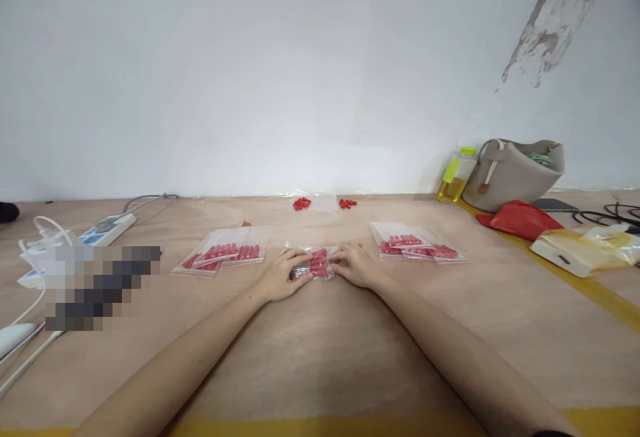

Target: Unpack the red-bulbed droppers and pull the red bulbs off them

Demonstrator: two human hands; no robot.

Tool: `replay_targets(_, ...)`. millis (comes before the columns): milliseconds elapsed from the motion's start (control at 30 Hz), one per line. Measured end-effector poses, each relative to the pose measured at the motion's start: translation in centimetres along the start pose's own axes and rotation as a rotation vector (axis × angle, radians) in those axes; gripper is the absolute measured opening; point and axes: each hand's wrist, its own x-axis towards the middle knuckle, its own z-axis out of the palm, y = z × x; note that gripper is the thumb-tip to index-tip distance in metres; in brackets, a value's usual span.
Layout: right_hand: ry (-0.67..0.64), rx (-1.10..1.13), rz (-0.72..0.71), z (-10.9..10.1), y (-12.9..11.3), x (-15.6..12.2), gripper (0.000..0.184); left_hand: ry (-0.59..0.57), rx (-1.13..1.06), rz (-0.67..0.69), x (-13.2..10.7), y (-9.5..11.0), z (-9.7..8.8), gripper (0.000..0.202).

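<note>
One clear bag of red pieces lies on the surface between the fingers of the left hand and right hand; the left thumb and fingers part around its edge, the right ones bend against the opposite edge, pinching or not I cannot tell; forearms angle inward

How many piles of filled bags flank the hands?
2: left pile, beside the left hand; right pile, beside the right hand. Bags underneath may be hidden.
</note>
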Motion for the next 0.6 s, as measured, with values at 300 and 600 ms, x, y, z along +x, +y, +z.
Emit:
replay_targets(300, -0.028, 0.231, -0.008, 0.0, 0.5, 0.4, 0.045, 0.049, -0.054, -0.023, -0.1, 0.2, 0.0, 0.034)
replay_targets(600, -0.021, 0.389, 0.026, 1.1, 0.2, 1.0, 0.028, 0.078, -0.101, -0.044, -0.2, -0.1, 0.1, 0.032)
